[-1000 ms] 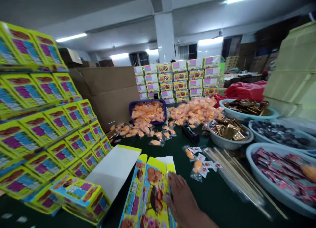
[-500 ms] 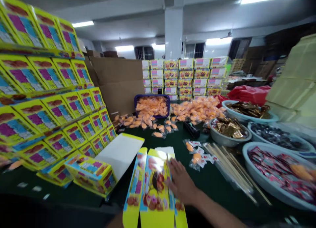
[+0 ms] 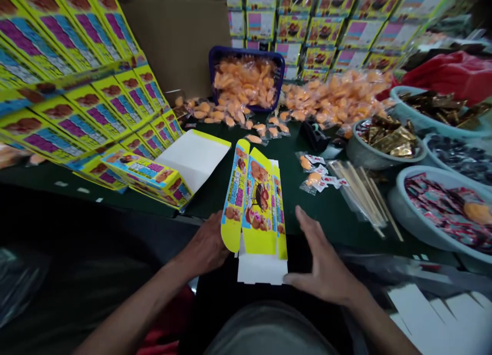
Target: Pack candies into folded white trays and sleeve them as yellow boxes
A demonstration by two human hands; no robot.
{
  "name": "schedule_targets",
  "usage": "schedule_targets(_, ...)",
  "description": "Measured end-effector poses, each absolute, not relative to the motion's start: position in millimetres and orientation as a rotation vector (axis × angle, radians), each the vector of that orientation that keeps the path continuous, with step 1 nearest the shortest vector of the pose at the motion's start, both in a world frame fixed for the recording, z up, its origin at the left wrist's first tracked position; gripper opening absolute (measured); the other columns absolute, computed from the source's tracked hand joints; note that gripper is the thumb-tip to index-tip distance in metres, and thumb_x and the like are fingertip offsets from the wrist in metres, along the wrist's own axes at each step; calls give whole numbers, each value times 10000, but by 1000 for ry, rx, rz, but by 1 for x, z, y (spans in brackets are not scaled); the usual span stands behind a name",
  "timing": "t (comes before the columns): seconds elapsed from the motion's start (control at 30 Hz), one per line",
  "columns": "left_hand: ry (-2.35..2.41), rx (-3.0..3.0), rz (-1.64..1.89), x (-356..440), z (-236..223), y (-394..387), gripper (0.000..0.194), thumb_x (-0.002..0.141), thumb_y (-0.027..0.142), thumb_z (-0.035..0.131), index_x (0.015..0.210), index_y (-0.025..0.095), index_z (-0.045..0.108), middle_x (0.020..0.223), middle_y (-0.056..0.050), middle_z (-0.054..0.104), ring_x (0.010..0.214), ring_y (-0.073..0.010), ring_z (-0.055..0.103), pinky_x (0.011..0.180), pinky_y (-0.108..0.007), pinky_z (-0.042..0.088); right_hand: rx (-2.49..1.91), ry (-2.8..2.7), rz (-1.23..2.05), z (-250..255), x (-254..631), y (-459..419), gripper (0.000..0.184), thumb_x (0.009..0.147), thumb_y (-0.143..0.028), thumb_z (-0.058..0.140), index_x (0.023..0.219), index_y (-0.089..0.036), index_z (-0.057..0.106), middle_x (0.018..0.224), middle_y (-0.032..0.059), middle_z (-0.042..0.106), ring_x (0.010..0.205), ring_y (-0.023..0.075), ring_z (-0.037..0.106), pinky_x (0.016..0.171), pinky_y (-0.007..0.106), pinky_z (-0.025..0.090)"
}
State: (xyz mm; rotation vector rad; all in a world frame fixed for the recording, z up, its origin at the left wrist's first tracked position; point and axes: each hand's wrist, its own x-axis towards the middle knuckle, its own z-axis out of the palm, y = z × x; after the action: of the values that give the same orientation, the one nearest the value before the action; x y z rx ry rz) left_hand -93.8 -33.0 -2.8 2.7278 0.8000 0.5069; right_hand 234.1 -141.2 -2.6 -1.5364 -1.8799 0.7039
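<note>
A printed yellow cardboard carton [image 3: 261, 201], partly unfolded, is tilted over the front edge of the dark green table, its picture side up and a white flap at the near end. My left hand [image 3: 207, 244] grips the carton's left side, with the fingertips hidden behind the yellow side flap. To the right, my right hand [image 3: 321, 262] is open, fingers apart from the carton and the thumb tip at the white flap's near corner. Left of these stands a made-up yellow box [image 3: 149, 175], beside a carton with a white inside [image 3: 194, 155].
Stacked yellow boxes [image 3: 84, 103] rise on the left. Orange packets spill from a purple basket [image 3: 248, 106]. Two small packets [image 3: 313, 179], wooden sticks [image 3: 361, 196] and bowls of sachets, including a near blue bowl [image 3: 407, 216], lie to the right. White cardboard pieces [image 3: 426, 314] are at lower right.
The view has tipped downward. My right hand has come off the carton's face to its near right corner. My left hand, mostly hidden before, now shows at the left side.
</note>
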Motion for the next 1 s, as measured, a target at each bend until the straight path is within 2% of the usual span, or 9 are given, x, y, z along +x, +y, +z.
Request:
schedule_targets(0.07,815,2797,409,-93,-2,-41,618,976,243,657,1574,303,516,1553,-125,596,1442,-353,545,1197,-569,478,-1609,-1927,568,-5,214,-145,1172,828,-590,827,1747,-254,183,1780,162,260,1627,427,288,1294,691,268)
schedule_targets(0.13,831,2805,371,-92,-2,-46,638,965,355,728,1566,308,516,1621,-152,517,1472,-382,504,1165,-586,489,-1629,-1815,475,-15,200,-141,778,994,-471,651,1679,-211,392,1661,179,486,1513,378,491,1253,626,381)
schedule_targets(0.23,801,2829,385,-91,-3,-51,530,955,451,748,1438,281,612,1713,-173,390,1450,-385,508,1122,-591,496,-1674,-1506,442,-28,199,-134,371,1059,-394,543,1224,-168,786,1136,152,805,1058,298,756,1005,451,593)
schedule_targets(0.3,784,2836,413,-91,-6,-54,453,962,474,734,1348,254,646,1691,-170,436,1337,-355,581,1087,-579,506,-1727,-1283,515,-31,204,-133,403,1030,-458,613,833,-165,808,820,112,792,800,268,760,807,377,621)
schedule_targets(0.37,777,2838,420,-91,-11,-58,513,947,471,756,1385,245,616,1649,-174,495,1277,-350,600,1080,-591,497,-1767,-1090,638,-29,209,-135,502,998,-509,658,641,-169,745,666,88,742,675,256,735,676,342,600)
schedule_targets(0.5,824,2836,524,-89,-27,-71,631,934,283,762,1513,254,514,1650,-190,484,1413,-388,523,1145,-634,453,-1799,-917,791,-20,210,-139,540,968,-537,686,586,-160,734,649,94,741,682,265,744,608,317,585)
schedule_targets(0.7,906,2603,816,-83,-35,-81,517,956,62,599,1436,252,571,1479,-169,623,1342,-293,626,1126,-559,492,-1742,-1016,709,-19,212,-145,416,971,-482,701,709,-161,732,726,64,747,694,217,695,736,318,604)
schedule_targets(0.87,1019,2336,958,-66,-25,-81,340,987,136,625,1299,264,671,1355,-108,685,1237,-258,655,1035,-488,546,-1663,-1024,730,-18,212,-143,335,955,-475,723,902,-154,803,914,98,810,887,264,760,948,412,617)
schedule_targets(1.0,1151,2226,1008,-53,-20,-80,217,981,175,668,1177,245,729,1184,-72,726,1115,-238,658,960,-429,553,-1637,-981,849,-13,214,-140,335,910,-490,760,855,-165,820,859,102,820,811,278,776,805,411,658)
